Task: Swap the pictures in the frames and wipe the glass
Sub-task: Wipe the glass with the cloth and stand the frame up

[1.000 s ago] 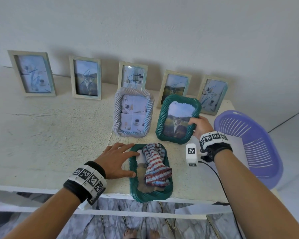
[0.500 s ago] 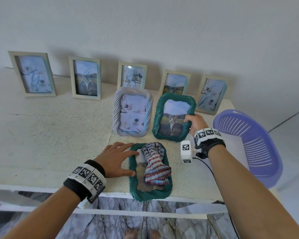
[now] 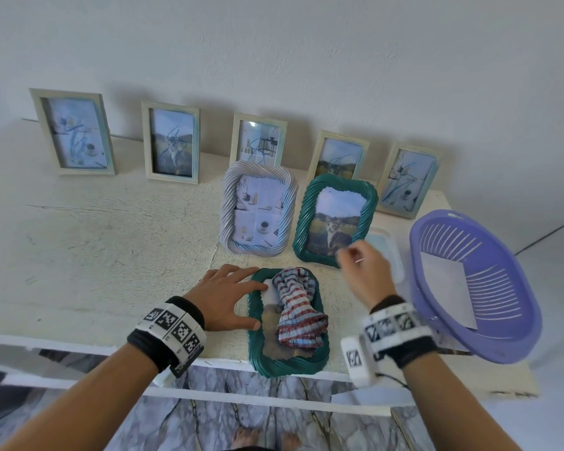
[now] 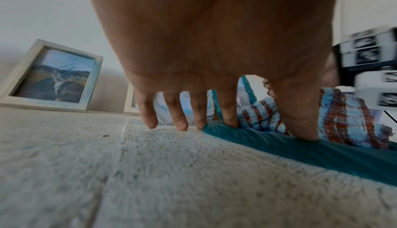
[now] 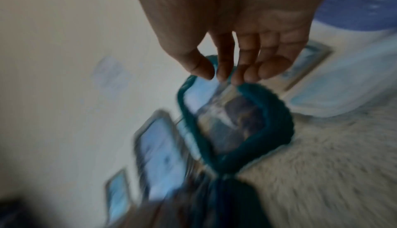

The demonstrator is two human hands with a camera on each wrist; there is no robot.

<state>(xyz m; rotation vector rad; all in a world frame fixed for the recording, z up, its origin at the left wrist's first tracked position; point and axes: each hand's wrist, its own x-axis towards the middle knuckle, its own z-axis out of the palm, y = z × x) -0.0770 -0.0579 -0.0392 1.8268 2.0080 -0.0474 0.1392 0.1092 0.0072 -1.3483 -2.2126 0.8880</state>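
While the left hand (image 3: 223, 296) presses flat on it, fingers straight, the lying green frame (image 3: 287, 362) rests face-up on the table (image 3: 95, 242), long axis running away from the person. Thumb and forefinger bear on its left rail; the other fingertips touch the table just beside it. A striped cloth (image 3: 298, 312) lies bunched on the glass, immediately right of that hand. Beyond it, the standing green frame (image 3: 334, 219) stands upright, long axis vertical. The right hand (image 3: 365, 271) hovers before its lower right corner, fingers loosely curled, apparently holding nothing, though that wrist view is blurred.
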